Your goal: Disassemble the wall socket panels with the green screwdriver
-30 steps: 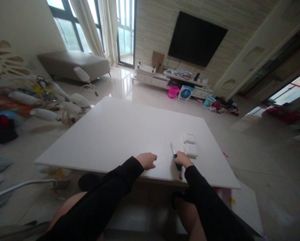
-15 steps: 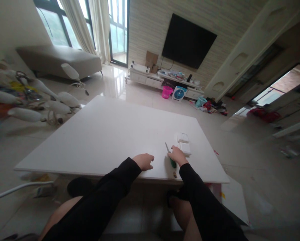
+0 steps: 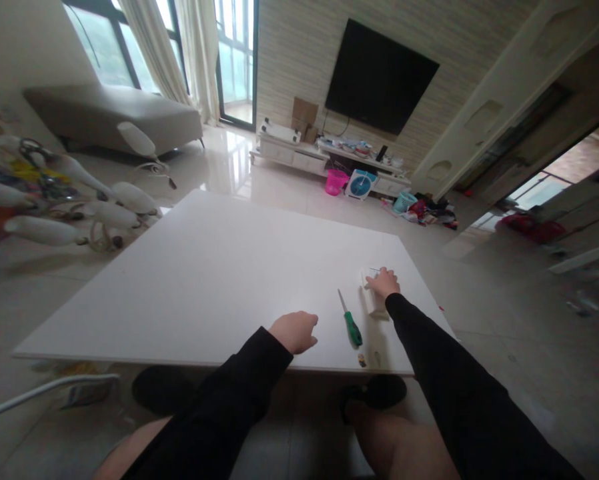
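My right hand (image 3: 385, 283) reaches over the white wall socket (image 3: 365, 273), its fingers closed around it and covering most of its face. Just nearer to me sits a second white plastic box (image 3: 377, 307), partly behind that hand. A screwdriver with a green handle (image 3: 352, 328) lies to their left, its shaft pointing away from me. My left hand (image 3: 295, 331) rests near the front of the white table (image 3: 239, 267), with thumb and fingers apart and nothing in them. Between the hands, by the front edge, lies a small brass-coloured piece (image 3: 362, 360).
A tiny ring-shaped item (image 3: 378, 358) lies close to the front edge. White lamp arms (image 3: 124, 200) stand off the table's left side. Across the floor are a pink basket (image 3: 336, 181), a blue fan (image 3: 361, 184) and a television (image 3: 382, 75) on the wall.
My right hand has left the screwdriver, which now lies on the table, and has moved right and away from me onto the socket. The left hand stays empty.
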`<state>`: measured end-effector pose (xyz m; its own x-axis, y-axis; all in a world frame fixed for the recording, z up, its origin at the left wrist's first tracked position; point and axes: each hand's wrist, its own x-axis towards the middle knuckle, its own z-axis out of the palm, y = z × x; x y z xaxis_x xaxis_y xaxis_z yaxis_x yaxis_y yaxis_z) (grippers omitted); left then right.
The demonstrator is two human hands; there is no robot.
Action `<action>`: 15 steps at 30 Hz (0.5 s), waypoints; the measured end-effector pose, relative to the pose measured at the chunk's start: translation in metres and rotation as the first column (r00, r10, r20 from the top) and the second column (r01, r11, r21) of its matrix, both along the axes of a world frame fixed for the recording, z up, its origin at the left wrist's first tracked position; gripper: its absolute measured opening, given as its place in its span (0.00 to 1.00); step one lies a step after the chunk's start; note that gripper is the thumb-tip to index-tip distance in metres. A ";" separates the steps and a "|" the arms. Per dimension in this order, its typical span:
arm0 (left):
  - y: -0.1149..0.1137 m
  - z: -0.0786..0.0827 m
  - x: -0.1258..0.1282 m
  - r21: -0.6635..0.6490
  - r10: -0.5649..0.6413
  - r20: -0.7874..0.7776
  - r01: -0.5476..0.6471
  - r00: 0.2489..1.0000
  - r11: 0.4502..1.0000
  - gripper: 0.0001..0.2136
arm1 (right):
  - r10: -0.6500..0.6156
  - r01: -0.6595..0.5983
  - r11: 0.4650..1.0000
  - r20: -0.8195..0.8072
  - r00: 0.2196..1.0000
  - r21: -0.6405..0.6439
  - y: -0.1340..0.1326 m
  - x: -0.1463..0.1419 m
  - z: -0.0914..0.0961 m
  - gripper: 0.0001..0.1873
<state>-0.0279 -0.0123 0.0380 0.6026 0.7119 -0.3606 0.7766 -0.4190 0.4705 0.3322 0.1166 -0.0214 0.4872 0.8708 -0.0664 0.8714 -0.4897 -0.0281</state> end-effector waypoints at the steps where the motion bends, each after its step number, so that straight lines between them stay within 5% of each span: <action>1: 0.000 0.002 -0.001 0.000 0.001 0.000 -0.001 1.000 1.000 0.20 | -0.037 0.037 0.999 -0.013 0.999 -0.017 0.006 0.005 -0.003 0.40; 4: 0.000 0.006 -0.004 -0.012 0.005 -0.006 -0.006 1.000 1.000 0.20 | -0.103 0.100 0.994 -0.054 0.993 -0.053 0.021 0.015 -0.013 0.49; 8: 0.002 0.009 -0.010 -0.025 0.022 -0.017 -0.023 1.000 0.999 0.21 | -0.132 0.129 0.991 -0.093 0.987 -0.036 0.027 0.020 -0.019 0.49; 15: 0.001 0.009 -0.016 -0.002 0.070 -0.044 -0.070 0.997 0.998 0.20 | -0.091 0.095 0.994 -0.052 0.994 0.060 0.018 0.023 0.009 0.50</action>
